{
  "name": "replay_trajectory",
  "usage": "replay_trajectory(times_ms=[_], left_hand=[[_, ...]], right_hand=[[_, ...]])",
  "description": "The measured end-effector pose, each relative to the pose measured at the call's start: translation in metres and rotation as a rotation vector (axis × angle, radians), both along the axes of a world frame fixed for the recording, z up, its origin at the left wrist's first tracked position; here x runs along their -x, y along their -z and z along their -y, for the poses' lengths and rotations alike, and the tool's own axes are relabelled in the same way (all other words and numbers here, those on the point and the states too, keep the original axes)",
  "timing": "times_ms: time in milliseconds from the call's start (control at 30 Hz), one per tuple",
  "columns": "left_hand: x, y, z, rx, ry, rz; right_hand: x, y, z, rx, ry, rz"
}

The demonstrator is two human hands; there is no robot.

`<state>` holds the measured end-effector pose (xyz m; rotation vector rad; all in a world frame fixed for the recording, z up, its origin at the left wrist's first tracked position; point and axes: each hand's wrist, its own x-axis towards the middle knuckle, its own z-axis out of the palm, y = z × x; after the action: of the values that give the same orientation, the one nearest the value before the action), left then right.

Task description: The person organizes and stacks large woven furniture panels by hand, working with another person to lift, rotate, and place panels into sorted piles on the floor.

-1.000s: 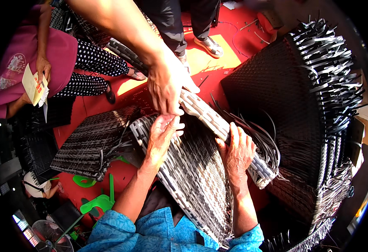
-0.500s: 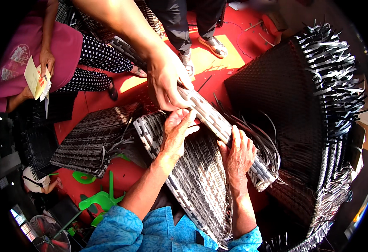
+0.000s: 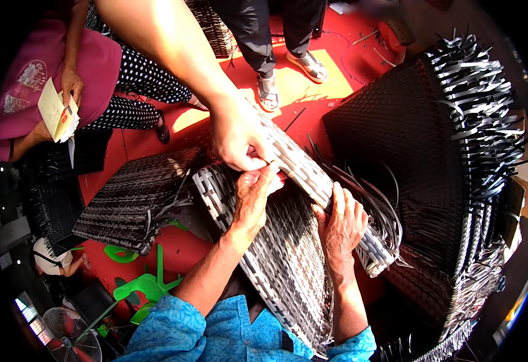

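Note:
In front of me is a grey and white woven basket (image 3: pixel 288 265) of flat strips, tilted, with a thick woven rim (image 3: pixel 303 172). My right hand (image 3: pixel 342 220) grips that rim, thumb on the near side and fingers over the top. My left hand (image 3: pixel 252 199) is raised at the rim's inner edge, thumb and forefinger pinched together; what lies between them is too small to make out. Another person's hand (image 3: pixel 240 136) reaches in from above and meets my left fingertips at the rim. Loose grey strips (image 3: pixel 391 211) hang beyond my right hand.
A large dark woven piece (image 3: pixel 397 133) with fringed strip ends (image 3: pixel 481 114) stands at the right. Another woven basket (image 3: pixel 137 199) lies at left, near a green plastic chair (image 3: pixel 149 288) and a fan (image 3: pixel 71 338). A person holding a paper booklet (image 3: pixel 57 111) stands at upper left.
The other person's hand has shifted slightly down and left along the rim, its fingers more curled. My left fingertips have closed together beside it. My right hand keeps its place.

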<state>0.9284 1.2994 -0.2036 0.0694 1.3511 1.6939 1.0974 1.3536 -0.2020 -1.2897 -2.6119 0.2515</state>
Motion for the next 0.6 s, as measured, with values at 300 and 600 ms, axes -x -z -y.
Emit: replay_trajectory(times_ms=[300,600], left_hand=[[0.003,0.013,0.01,-0.01,-0.057,0.235],[-0.002,0.018,0.016,-0.078,-0.008,0.327]], right_hand=[[0.001,-0.002,0.001,0.02,-0.001,-0.005],[0.002,-0.002,0.003,0.001,0.006,-0.012]])
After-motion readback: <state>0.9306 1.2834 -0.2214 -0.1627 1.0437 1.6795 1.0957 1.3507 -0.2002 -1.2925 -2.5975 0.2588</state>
